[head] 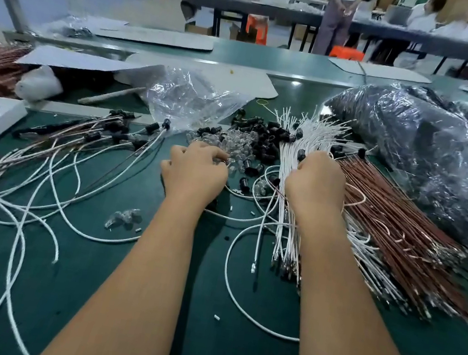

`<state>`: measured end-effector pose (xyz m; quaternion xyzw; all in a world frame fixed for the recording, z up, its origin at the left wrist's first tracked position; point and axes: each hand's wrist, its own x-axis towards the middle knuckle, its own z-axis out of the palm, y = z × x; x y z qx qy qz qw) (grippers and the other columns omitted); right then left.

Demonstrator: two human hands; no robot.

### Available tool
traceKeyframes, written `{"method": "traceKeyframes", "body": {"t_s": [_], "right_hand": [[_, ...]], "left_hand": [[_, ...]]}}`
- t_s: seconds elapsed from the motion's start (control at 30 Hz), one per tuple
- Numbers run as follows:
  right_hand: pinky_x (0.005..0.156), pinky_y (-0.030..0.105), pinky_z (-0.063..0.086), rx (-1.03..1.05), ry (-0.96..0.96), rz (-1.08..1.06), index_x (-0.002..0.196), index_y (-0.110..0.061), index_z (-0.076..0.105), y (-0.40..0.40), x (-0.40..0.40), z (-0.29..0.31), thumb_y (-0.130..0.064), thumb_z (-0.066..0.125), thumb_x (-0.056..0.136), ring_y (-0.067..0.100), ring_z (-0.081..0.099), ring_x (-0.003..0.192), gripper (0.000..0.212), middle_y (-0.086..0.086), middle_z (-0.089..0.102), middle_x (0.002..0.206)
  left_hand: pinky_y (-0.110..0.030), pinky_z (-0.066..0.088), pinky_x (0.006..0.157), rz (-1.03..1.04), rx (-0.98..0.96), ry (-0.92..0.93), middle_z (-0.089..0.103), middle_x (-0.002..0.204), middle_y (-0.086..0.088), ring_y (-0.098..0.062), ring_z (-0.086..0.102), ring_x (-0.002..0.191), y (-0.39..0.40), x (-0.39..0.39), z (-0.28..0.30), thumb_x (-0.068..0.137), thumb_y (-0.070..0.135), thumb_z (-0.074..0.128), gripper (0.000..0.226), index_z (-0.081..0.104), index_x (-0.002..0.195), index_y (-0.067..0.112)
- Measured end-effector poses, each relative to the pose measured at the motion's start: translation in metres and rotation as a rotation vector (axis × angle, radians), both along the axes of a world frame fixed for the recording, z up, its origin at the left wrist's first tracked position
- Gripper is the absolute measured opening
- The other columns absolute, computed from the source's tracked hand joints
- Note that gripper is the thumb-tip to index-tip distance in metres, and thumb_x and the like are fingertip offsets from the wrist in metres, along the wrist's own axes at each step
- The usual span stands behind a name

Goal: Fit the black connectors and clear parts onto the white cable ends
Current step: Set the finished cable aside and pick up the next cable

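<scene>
- Nearest to me are my two bare forearms, reaching out over the green table (227, 348).
- Largest thing around is the dark plastic bag (418, 153) at far right, bulging and crowding the copper-coloured wire bundle (399, 225) that fans out beside it.
- Next, the white cable bundle (288, 218) lies just left of the copper one, its far ends spread out past my right hand.
- On the left I see a heap of finished cables (76, 143), white and pinkish, with black pieces on their ends, sprawling in loops across the mat.
- A clear plastic bag (190, 97) sits crumpled behind the parts piles.
- The black connectors (264, 139) lie heaped between my hands, farther back, touching the clear parts (232, 145).
- My right hand (317, 182) rests on the white bundle with fingers curled down into it; I cannot tell whether it pinches a cable.
- My left hand (197, 167) has its fingertips curled into the clear parts; whether they grip one I cannot tell.
- I can read no writing or labels anywhere; the background is blurred.
</scene>
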<state>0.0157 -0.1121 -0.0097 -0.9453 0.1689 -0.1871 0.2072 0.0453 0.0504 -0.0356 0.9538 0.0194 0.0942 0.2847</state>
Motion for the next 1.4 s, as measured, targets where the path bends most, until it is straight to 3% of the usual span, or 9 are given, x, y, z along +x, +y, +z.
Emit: {"method": "traceKeyframes", "body": {"t_s": [0.4, 0.57, 0.67, 0.8, 0.9, 1.03, 1.17, 1.27, 1.4], "right_hand": [[0.055, 0.027, 0.034, 0.085, -0.151, 0.015, 0.088, -0.006, 0.050, 0.005, -0.001, 0.006, -0.007, 0.043, 0.092, 0.018, 0.049, 0.068, 0.008, 0.004, 0.050, 0.081], [0.054, 0.022, 0.034, 0.081, -0.303, 0.283, 0.091, -0.015, 0.048, 0.017, 0.001, 0.006, -0.009, 0.043, 0.097, 0.010, 0.048, 0.067, 0.010, -0.005, 0.047, 0.076], [0.054, 0.030, 0.032, -0.003, -0.342, 0.436, 0.092, -0.016, 0.046, 0.020, -0.003, 0.003, -0.002, 0.042, 0.095, 0.017, 0.049, 0.066, 0.015, -0.002, 0.052, 0.079], [0.055, 0.026, 0.036, -0.086, -0.446, 0.290, 0.092, -0.013, 0.051, 0.014, -0.002, 0.005, 0.005, 0.045, 0.092, 0.016, 0.048, 0.067, 0.019, 0.001, 0.054, 0.082], [0.057, 0.023, 0.035, -0.089, -0.567, 0.034, 0.097, -0.006, 0.055, 0.002, -0.004, 0.011, 0.009, 0.044, 0.089, 0.016, 0.048, 0.071, 0.020, 0.003, 0.054, 0.083], [0.079, 0.034, 0.040, -0.147, -0.528, -0.180, 0.108, -0.005, 0.056, -0.012, -0.008, 0.012, 0.010, 0.039, 0.083, 0.025, 0.051, 0.091, 0.033, 0.010, 0.061, 0.101], [0.099, 0.033, 0.024, -0.336, -0.443, 0.183, 0.127, -0.015, 0.055, 0.001, -0.010, 0.010, 0.007, 0.045, 0.078, 0.021, 0.045, 0.120, 0.055, 0.002, 0.056, 0.127], [0.096, 0.029, 0.026, -0.368, -0.345, 0.401, 0.121, -0.018, 0.063, 0.014, -0.005, 0.003, -0.012, 0.049, 0.094, 0.018, 0.054, 0.108, 0.031, 0.000, 0.066, 0.115], [0.071, 0.024, 0.042, -0.260, -0.352, 0.210, 0.096, -0.012, 0.068, 0.006, 0.002, -0.003, -0.003, 0.051, 0.095, 0.016, 0.058, 0.078, 0.020, 0.002, 0.067, 0.088]], "left_hand": [[-0.043, 0.029, 0.098, -0.119, 0.081, -0.288, 0.049, 0.135, 0.001, -0.026, 0.034, 0.124, -0.028, -0.009, 0.005, 0.088, 0.013, 0.045, 0.043, 0.056, 0.127, 0.028], [-0.043, 0.022, 0.109, -0.199, -0.060, -0.469, 0.028, 0.154, 0.008, -0.022, 0.024, 0.135, -0.031, -0.009, 0.008, 0.085, -0.001, 0.039, 0.073, 0.029, 0.143, 0.041], [-0.041, 0.013, 0.111, -0.248, 0.018, -0.496, 0.025, 0.156, 0.009, -0.019, 0.016, 0.141, -0.034, -0.006, 0.003, 0.093, 0.006, 0.042, 0.047, 0.050, 0.127, 0.037], [-0.034, 0.019, 0.095, -0.222, -0.028, -0.516, 0.063, 0.117, 0.007, -0.021, 0.037, 0.124, -0.033, -0.004, 0.003, 0.100, 0.020, 0.038, 0.022, 0.059, 0.094, 0.021], [-0.032, 0.020, 0.082, -0.184, -0.069, -0.472, 0.055, 0.079, 0.009, -0.021, 0.047, 0.097, -0.032, -0.006, 0.005, 0.100, 0.022, 0.037, 0.026, 0.059, 0.086, 0.020], [-0.034, 0.035, 0.081, -0.113, -0.125, -0.501, 0.065, 0.088, 0.000, -0.024, 0.056, 0.088, -0.023, -0.002, 0.005, 0.099, 0.024, 0.048, 0.021, 0.067, 0.096, 0.017], [-0.037, 0.046, 0.080, -0.307, -0.232, -0.467, 0.067, 0.094, -0.005, -0.024, 0.058, 0.090, -0.025, -0.004, 0.006, 0.096, 0.027, 0.054, 0.021, 0.072, 0.105, 0.019], [-0.036, 0.046, 0.075, -0.351, -0.257, -0.458, 0.066, 0.087, -0.003, -0.021, 0.056, 0.083, -0.026, -0.004, 0.007, 0.095, 0.027, 0.056, 0.020, 0.073, 0.103, 0.021], [-0.033, 0.047, 0.073, -0.264, -0.220, -0.468, 0.069, 0.090, -0.002, -0.022, 0.060, 0.084, -0.017, 0.003, 0.005, 0.094, 0.019, 0.058, 0.017, 0.073, 0.099, 0.012]]}}
